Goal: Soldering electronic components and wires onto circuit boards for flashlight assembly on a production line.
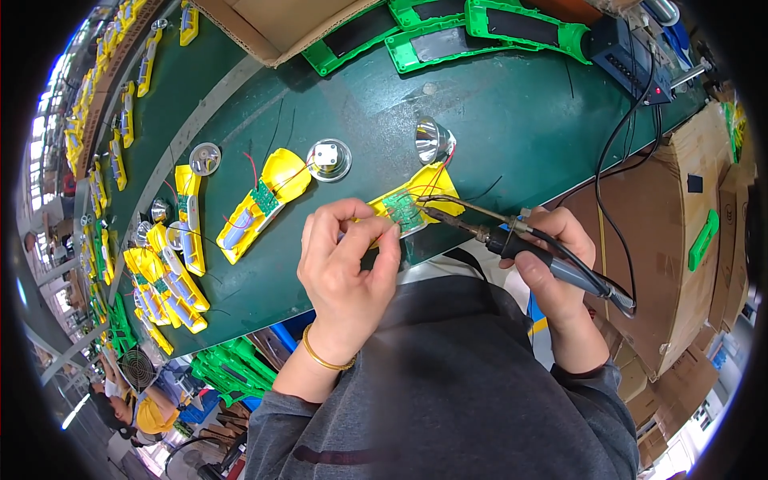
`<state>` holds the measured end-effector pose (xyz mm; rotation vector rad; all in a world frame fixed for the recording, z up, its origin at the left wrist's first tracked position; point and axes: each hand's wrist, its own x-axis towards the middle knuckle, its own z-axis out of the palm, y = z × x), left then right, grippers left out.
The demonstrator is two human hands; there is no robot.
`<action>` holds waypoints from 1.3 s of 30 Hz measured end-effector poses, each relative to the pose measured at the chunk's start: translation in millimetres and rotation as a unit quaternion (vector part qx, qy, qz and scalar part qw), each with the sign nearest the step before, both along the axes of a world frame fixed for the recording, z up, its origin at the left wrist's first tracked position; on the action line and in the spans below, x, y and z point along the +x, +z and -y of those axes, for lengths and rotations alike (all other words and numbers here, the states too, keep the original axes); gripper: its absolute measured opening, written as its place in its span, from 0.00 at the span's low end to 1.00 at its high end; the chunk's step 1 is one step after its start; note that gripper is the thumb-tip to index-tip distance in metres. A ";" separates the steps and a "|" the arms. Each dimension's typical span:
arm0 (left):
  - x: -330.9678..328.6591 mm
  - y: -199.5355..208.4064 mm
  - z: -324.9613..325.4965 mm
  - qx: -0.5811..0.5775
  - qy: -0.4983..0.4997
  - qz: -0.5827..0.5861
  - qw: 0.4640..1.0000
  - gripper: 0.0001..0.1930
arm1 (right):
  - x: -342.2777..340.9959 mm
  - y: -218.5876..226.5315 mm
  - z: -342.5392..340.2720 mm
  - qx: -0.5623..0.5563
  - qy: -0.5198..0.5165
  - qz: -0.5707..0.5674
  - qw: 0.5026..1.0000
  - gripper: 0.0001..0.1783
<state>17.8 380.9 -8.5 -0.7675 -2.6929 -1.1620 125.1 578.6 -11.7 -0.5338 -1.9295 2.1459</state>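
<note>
My right hand [564, 298] grips a soldering iron [506, 242] that has a thin feed tube fixed along it. Its tip points left, at a green circuit board [398, 210] inside a yellow plastic housing [442, 182] near the table's front edge. Red and dark wires run from the board, and a cone-shaped silver reflector [432, 141] stands just behind the housing. At the housing's left end, my left hand [342, 268] has thumb and fingers pinched together close to the board. Those fingers cover part of the housing and whatever lies between them.
Left of my work lies another yellow housing [282, 173] wired to a round reflector [330, 161]; several more lie farther left. Green plastic frames [524, 24] and a cardboard box [268, 32] line the back. A dark control box [626, 60] stands back right, its black cable [598, 188] hanging nearby.
</note>
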 end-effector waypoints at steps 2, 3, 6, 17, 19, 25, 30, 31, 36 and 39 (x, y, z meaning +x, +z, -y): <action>-0.3 0.8 0.1 -0.008 0.002 0.000 1.000 0.06 | 0.9 0.8 -2.5 0.048 0.035 0.005 0.998 0.12; -0.5 0.8 -0.4 -0.016 0.002 -0.001 1.000 0.06 | 1.1 0.2 -2.3 0.048 0.034 0.005 0.998 0.12; -1.0 2.0 -2.0 -0.021 0.002 0.012 1.000 0.06 | 0.6 -0.4 0.0 0.082 0.046 -0.018 0.995 0.12; -2.4 1.1 -3.8 -0.029 -0.003 -0.012 1.000 0.06 | -3.6 6.3 -1.0 0.151 0.086 0.011 0.985 0.13; -2.3 0.8 -3.4 -0.029 -0.005 -0.017 0.999 0.06 | -2.5 4.9 -1.2 0.147 0.084 0.011 0.985 0.13; -3.1 -0.4 -3.7 -0.026 -0.006 -0.020 0.999 0.06 | -3.1 7.0 0.1 0.142 0.083 0.013 0.986 0.12; -3.4 -0.1 -3.9 -0.030 -0.009 -0.022 0.999 0.06 | -2.4 5.6 0.5 0.155 0.084 0.012 0.984 0.13; -3.3 0.2 -4.2 -0.029 -0.009 -0.022 0.999 0.06 | -2.3 6.0 0.0 0.157 0.085 0.011 0.984 0.13; -3.8 1.0 -4.4 -0.025 -0.010 -0.010 1.000 0.06 | -4.5 7.0 -1.9 0.190 0.098 -0.011 0.977 0.13; -4.3 -0.2 -3.9 -0.020 -0.006 -0.005 1.000 0.06 | -3.3 6.2 -2.4 0.174 0.097 -0.003 0.980 0.14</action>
